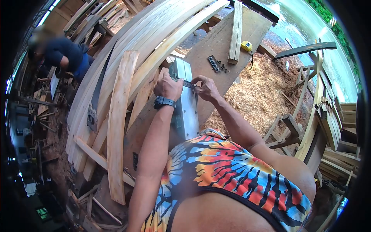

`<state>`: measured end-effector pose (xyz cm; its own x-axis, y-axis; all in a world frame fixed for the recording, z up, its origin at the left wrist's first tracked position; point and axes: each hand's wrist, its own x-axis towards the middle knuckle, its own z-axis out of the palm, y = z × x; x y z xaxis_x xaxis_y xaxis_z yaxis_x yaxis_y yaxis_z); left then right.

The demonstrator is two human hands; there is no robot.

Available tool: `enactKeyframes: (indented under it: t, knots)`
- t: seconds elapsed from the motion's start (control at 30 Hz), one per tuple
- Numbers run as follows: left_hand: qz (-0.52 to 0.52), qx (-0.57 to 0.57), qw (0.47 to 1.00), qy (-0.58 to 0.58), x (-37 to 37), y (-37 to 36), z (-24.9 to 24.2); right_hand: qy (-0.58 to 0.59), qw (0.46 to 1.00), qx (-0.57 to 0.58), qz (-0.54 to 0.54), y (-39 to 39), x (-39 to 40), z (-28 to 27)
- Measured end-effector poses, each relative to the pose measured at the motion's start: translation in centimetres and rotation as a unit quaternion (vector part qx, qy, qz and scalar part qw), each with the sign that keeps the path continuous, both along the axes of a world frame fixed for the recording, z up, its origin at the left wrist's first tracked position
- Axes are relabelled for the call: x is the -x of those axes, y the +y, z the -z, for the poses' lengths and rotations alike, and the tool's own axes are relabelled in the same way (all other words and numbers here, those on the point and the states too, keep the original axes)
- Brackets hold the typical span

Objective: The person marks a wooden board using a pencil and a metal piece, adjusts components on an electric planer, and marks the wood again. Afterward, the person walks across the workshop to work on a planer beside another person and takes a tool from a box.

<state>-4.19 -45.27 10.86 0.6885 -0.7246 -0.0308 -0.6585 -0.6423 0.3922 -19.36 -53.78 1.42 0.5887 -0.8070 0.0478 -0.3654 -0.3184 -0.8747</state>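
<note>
Your top (239,166) bursts in orange, red, blue and black tie-dye; your watch (165,102) is black. Your tool (187,118) is silver. At one o'clock the tape (246,46) is yellow; at two, the shavings (253,92) are tan.

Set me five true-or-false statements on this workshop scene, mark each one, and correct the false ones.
1. The left hand and the right hand are both at a dark strip across a silvery metal surface. True.
2. A watch is worn on the right wrist. False: it is on the left wrist.
3. A yellow tape measure lies beside a wooden block. True.
4. A handsaw is held in the right hand. False: it lies on the curved planks, away from both hands.
5. Nobody else is in view. False: another person in a dark top is at the picture's left.
</note>
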Motion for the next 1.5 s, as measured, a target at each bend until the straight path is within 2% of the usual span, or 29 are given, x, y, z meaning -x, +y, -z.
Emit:
enactKeyframes:
  t: [0.03, 0.13, 0.23, 0.33, 0.43, 0.53, 0.63, 0.73, 0.83, 1.07, 1.17, 1.27, 1.37, 1.5]
  knots:
    - [0.001, -0.002, 1.0, 0.002, 0.0, 0.0, 0.0, -0.014, 0.999, -0.023, 0.019, 0.1, 0.0, -0.1]
    - [0.004, -0.006, 1.0, -0.001, 0.0, 0.0, 0.1, 0.04, 0.995, -0.065, 0.058, 0.2, -0.3, -0.6]
    - [-0.001, -0.009, 1.0, 0.009, 0.1, 0.0, -0.1, 0.036, 0.998, -0.043, 0.022, 0.2, -0.4, -0.4]
    - [-0.002, 0.01, 1.0, 0.008, 0.0, 0.1, 0.3, -0.03, 1.0, 0.004, 0.008, 0.1, -0.2, -0.2]
    - [0.005, 0.006, 1.0, 0.008, 0.0, 0.1, 0.2, 0.008, 0.997, -0.056, 0.049, 0.2, -0.7, -0.3]
    - [0.006, 0.014, 1.0, 0.012, 0.1, 0.1, 0.1, 0.038, 0.998, -0.043, 0.011, -0.1, -0.4, -0.6]
    - [0.004, 0.01, 1.0, 0.005, 0.0, 0.1, 0.2, -0.011, 0.999, -0.047, 0.02, 0.0, -0.5, -0.4]
    - [0.003, 0.013, 1.0, 0.004, -0.1, 0.0, 0.4, -0.008, 0.995, -0.089, 0.042, 0.2, -0.5, -0.8]
    - [0.007, 0.015, 1.0, 0.004, -0.1, 0.1, 0.3, 0.034, 0.995, -0.078, 0.049, 0.2, -0.6, -0.8]
    - [0.011, -0.002, 1.0, 0.006, -0.2, 0.0, 0.1, -0.013, 0.999, -0.031, 0.015, 0.2, -0.4, 0.0]
    - [0.02, 0.016, 0.999, -0.027, -0.6, -0.1, 1.6, -0.02, 1.0, 0.014, -0.015, -0.1, -0.1, 0.5]
    - [0.009, -0.004, 1.0, 0.003, -0.1, 0.1, -0.1, -0.008, 1.0, -0.019, -0.003, 0.5, -0.1, -0.5]
    - [0.004, -0.005, 1.0, 0.004, -0.1, 0.1, 0.0, -0.027, 0.997, -0.042, 0.056, 0.6, -0.3, 0.1]
    - [0.004, 0.001, 1.0, 0.007, -0.2, 0.0, 0.2, -0.017, 0.999, -0.025, 0.035, 0.4, -0.5, 0.9]
